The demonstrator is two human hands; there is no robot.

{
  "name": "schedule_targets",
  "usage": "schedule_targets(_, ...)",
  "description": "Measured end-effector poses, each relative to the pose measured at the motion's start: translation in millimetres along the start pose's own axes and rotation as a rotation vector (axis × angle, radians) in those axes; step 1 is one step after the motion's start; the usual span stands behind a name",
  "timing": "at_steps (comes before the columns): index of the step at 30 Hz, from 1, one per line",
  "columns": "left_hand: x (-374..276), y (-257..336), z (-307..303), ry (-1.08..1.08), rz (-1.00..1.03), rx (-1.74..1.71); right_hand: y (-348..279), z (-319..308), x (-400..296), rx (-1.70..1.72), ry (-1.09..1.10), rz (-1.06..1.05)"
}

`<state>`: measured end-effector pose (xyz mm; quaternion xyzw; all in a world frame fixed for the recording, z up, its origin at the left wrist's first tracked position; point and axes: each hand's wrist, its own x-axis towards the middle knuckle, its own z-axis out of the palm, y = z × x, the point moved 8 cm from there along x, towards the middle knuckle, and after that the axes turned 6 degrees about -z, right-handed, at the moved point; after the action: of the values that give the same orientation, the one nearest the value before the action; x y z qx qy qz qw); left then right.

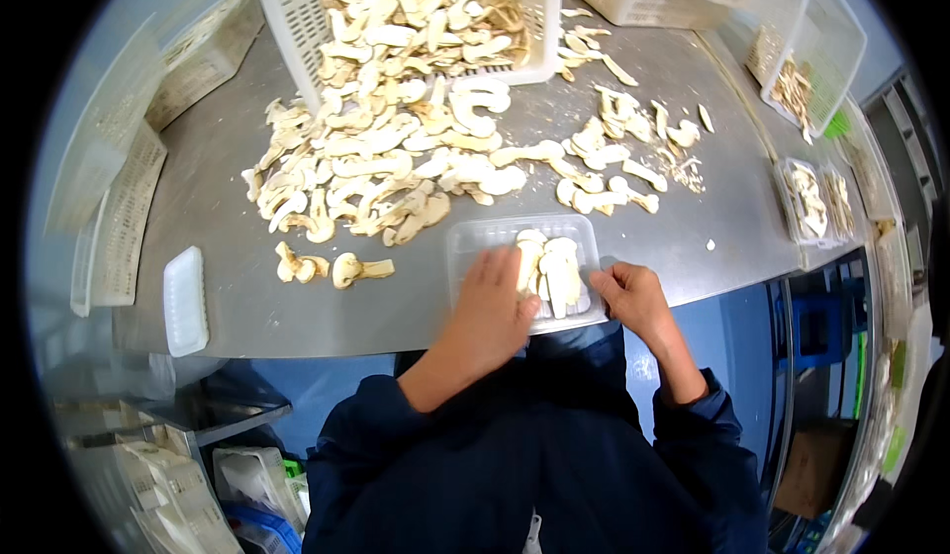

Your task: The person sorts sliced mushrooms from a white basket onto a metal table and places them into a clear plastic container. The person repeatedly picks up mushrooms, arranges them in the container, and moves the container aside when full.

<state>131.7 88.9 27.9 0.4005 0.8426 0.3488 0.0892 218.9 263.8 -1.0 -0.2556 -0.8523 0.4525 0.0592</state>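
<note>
A clear plastic tray (475, 230) lies at the table's front edge before me. Sliced mushrooms (562, 276) rest lengthwise in its right half. Over the tray's left half is my left hand (486, 309), slightly blurred. Its fingers point away from me and its thumb reaches towards the slices; nothing shows in its grasp. My right hand (634, 294) pinches the tray's right rim between thumb and fingers. Beyond the tray spreads a large heap of mushroom slices (371, 168). Two loose mushroom pieces (361, 270) sit left of the tray.
The heap spills from a tipped white plastic basket (545, 27). A white tray (184, 302) stands at the front left of the metal table (245, 316). Filled trays (809, 201) are at the right. More slices and scraps (616, 124) lie beyond my right hand.
</note>
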Motion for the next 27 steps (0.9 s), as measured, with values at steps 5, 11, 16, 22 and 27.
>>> schedule_targets(5,-2.2,1.4,-2.4,0.038,-0.033,-0.011,4.9,4.1,9.1,0.028,0.028,-0.045)
schedule_targets(11,26.2,-61.1,-58.2,0.313,-0.267,-0.42,-67.9,-32.5,55.0,-0.292,0.248,-0.255)
schedule_targets(16,64.9,-102.2,-72.8,0.478,-0.255,-0.725,-127.0,15.2,126.8,-0.348,0.075,-0.41)
schedule_targets(22,81.7,-101.5,-61.2,0.529,-0.163,-0.807,-142.8,70.8,198.2,-0.579,0.059,-0.464)
schedule_targets(27,61.3,-82.3,-63.3,0.595,-0.169,-0.891,-186.0,136.1,186.5,-0.398,-0.293,-0.42)
